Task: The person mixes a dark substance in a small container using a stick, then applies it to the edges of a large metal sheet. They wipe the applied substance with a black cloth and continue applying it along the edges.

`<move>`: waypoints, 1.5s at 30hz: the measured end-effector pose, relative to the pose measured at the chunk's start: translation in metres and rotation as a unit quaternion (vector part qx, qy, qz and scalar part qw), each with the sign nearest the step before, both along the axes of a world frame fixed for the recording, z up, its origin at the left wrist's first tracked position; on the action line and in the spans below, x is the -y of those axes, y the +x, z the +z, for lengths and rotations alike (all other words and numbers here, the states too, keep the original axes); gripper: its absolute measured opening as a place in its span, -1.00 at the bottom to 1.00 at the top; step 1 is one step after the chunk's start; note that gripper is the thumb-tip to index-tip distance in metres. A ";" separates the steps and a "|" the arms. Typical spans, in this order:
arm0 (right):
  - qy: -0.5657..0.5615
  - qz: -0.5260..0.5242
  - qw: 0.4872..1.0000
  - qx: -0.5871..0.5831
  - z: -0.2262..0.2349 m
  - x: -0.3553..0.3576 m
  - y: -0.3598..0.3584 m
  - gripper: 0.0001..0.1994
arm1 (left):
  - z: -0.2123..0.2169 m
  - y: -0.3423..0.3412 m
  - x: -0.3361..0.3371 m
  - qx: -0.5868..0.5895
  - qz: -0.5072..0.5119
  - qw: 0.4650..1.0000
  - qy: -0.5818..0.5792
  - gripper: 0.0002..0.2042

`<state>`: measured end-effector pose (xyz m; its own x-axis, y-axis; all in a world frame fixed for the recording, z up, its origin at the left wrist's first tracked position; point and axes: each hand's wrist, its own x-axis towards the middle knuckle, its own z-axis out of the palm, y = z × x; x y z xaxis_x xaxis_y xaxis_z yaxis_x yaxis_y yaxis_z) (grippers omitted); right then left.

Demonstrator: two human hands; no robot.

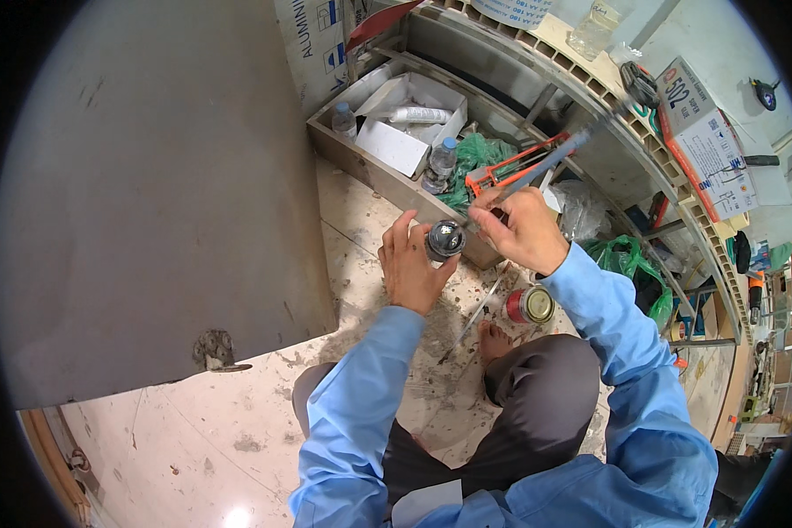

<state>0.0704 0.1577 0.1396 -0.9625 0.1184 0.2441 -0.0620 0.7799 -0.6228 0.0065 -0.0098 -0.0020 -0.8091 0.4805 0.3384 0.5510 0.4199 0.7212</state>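
My left hand (pixel 414 268) is wrapped round a small jar (pixel 446 238) and keeps it upright above the floor. Its round top looks dark and glossy. My right hand (pixel 524 231), fingers closed, grips a long thin stick-like tool (pixel 550 158), perhaps a brush. The tool's blurred grey-blue shaft slants up to the right, while its lower end comes close to the jar's rim; whether they touch I cannot tell. Below my right forearm a red tin (pixel 530 305) with a gold-coloured lid stands on the floor. Beside it lies a thin pale rod (pixel 480 312) with a dark end.
A large grey panel (pixel 167 202) fills the left side. Ahead, a wooden drawer (pixel 374 167) holds a white box (pixel 396 145), plastic bottles (pixel 442 163), green bags and an orange caulking gun (pixel 510 167). On the right, a bench edge carries a glue carton (pixel 704 141); a green bag (pixel 629 260) lies under it.
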 end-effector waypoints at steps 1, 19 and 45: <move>0.029 -0.023 0.999 -0.028 0.001 0.000 0.001 -0.87 | 0.000 0.000 -0.001 -0.004 -0.003 1.000 0.004 -0.39; -0.083 0.007 0.994 0.072 -0.001 -0.001 -0.001 -0.85 | -0.002 -0.003 0.002 -0.005 0.002 1.000 -0.002 -0.39; -0.022 -0.003 1.000 -0.013 0.000 -0.008 -0.005 -0.86 | 0.000 -0.002 -0.003 -0.024 0.005 1.000 0.001 -0.42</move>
